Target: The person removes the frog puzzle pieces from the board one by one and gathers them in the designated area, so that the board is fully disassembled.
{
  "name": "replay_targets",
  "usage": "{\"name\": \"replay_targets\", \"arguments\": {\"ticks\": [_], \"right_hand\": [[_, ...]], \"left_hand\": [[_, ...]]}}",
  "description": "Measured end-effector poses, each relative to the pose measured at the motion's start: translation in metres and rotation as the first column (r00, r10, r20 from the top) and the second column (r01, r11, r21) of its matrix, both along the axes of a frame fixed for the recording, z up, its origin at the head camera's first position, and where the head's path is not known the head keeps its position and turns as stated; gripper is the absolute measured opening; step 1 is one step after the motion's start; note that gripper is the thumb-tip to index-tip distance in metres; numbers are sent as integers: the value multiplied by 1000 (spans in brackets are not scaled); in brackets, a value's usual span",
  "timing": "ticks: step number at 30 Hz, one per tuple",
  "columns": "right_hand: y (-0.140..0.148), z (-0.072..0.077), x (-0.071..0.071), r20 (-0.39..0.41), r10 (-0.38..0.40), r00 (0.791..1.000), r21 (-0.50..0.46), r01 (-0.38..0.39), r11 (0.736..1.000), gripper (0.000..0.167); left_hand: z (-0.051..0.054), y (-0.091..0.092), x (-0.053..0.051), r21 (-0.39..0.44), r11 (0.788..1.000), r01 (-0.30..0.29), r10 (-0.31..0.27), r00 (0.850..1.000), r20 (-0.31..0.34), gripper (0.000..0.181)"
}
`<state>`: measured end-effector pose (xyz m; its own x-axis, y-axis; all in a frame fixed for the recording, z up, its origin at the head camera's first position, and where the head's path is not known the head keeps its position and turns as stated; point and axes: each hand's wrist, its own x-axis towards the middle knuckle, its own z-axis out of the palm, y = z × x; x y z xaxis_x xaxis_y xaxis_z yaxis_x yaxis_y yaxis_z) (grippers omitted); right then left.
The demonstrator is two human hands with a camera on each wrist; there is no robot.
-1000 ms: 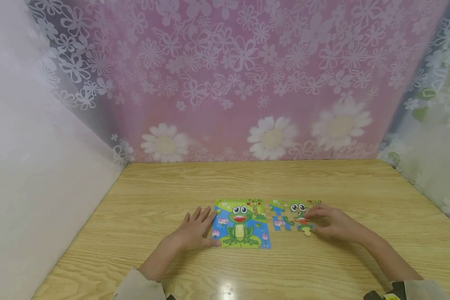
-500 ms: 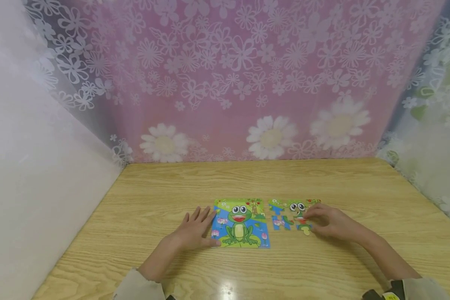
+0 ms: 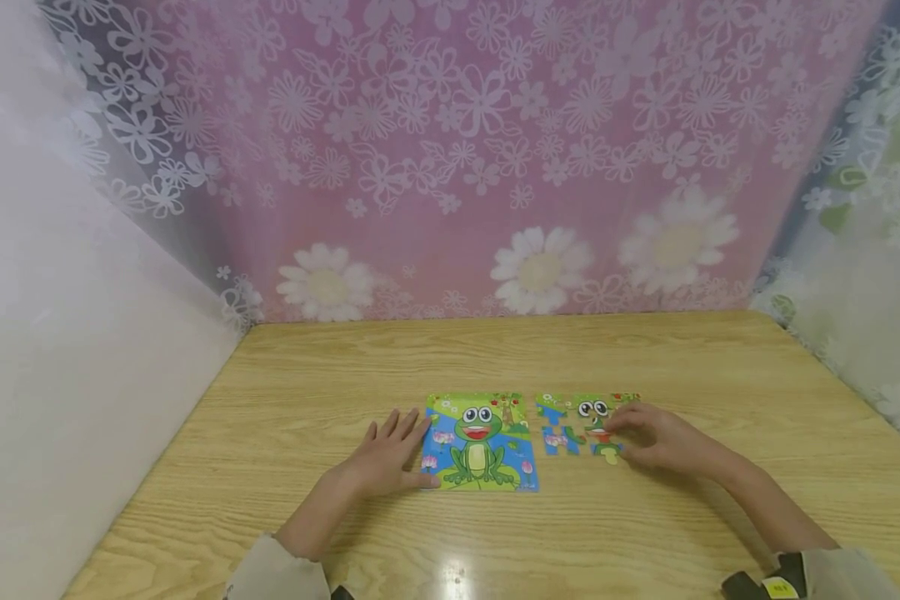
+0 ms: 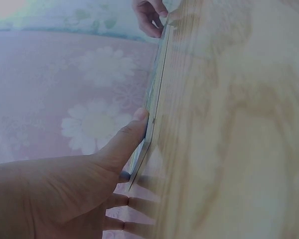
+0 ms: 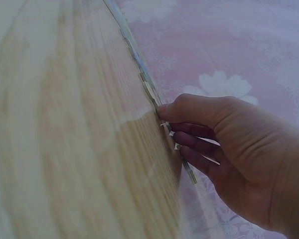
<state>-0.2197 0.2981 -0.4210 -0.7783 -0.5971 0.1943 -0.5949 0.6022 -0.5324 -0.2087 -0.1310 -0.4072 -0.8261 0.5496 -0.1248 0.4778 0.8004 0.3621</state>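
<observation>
A square frog picture board (image 3: pixel 478 458) lies flat on the wooden table. At its left edge rests my left hand (image 3: pixel 381 462), fingers spread, thumb on the lower left corner. To the board's right are jigsaw puzzle pieces of the same frog: a joined top row with the eyes (image 3: pixel 592 408), a lotus piece (image 3: pixel 559 439) at left, and a belly piece (image 3: pixel 607 452) below. My right hand (image 3: pixel 663 440) pinches a jigsaw piece at the right side of this group, mostly hidden under its curled fingers. In the right wrist view, thumb and fingertips (image 5: pixel 163 110) meet the pieces' edge.
The wooden table (image 3: pixel 345 358) reaches back to a pink flowered curtain (image 3: pixel 420 208). A white wall or sheet (image 3: pixel 82 333) bounds the left side, and a pale flowered curtain (image 3: pixel 885 275) the right.
Both hands keep their places on the board and the jigsaw pieces. Only the head view shifts slightly.
</observation>
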Motion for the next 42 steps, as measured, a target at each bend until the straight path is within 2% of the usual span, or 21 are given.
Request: {"name": "replay_targets", "arguments": {"ticks": [7, 12, 19, 25, 29, 33, 37, 42], "right_hand": [[0, -1, -1, 33, -17, 999, -25, 18, 1000, 30], [-12, 9, 0, 38, -44, 998, -57, 47, 997, 30], [-56, 18, -10, 26, 64, 998, -89, -61, 994, 28], [-94, 17, -19, -6, 116, 993, -24, -116, 993, 32], [-112, 15, -22, 55, 101, 993, 37, -103, 994, 35], [-122, 13, -21, 82, 64, 995, 111, -73, 991, 41], [-128, 11, -20, 30, 52, 998, 170, -56, 984, 43], [-130, 13, -20, 17, 47, 999, 155, -49, 987, 43]], "left_hand": [[0, 0, 0, 5, 1000, 7, -7, 1000, -1, 87], [2, 0, 2, 9, 1000, 8, -8, 1000, -4, 87], [2, -2, 2, 17, 1000, 7, -7, 1000, 5, 87], [2, -1, 3, 13, 1000, 9, -9, 1000, 7, 88], [4, 0, 3, 23, 1000, 9, -10, 1000, 10, 87], [2, 0, 2, 17, 1000, 10, -10, 1000, 4, 87], [0, -1, 0, 22, 1000, 7, -7, 1000, 3, 89], [-3, -2, -1, 34, 999, 5, -6, 1000, 7, 90]]}}
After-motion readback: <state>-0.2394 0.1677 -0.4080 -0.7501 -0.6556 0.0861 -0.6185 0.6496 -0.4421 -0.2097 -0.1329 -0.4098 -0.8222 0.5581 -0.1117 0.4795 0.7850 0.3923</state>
